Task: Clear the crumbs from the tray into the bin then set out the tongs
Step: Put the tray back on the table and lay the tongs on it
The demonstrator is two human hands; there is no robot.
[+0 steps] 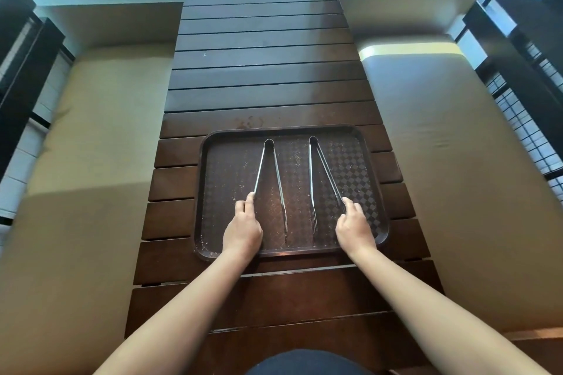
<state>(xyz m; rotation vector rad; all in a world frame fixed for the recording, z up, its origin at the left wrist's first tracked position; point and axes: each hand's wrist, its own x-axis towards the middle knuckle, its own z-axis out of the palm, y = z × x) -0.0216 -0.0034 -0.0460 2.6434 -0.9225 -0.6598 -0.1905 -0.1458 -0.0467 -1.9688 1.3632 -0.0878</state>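
Resting on a dark slatted wooden table, toward its near end: a brown tray with a checkered floor and raised rim. Scattered across the tray floor, pale crumbs, thickest near the middle and along the tray's left side. Lying on the tray side by side, two metal tongs, hinge ends toward the tray's far rim, arms spread toward the near rim. Touching the outer arm of the left tongs, close to its tip, the left hand, fingers curled down against the metal; cannot tell whether actually gripping. Same for the right hand on the outer arm of the right tongs: fingers bent over the tip, grip unclear. Flanking the table on both sides, tan cushioned benches.
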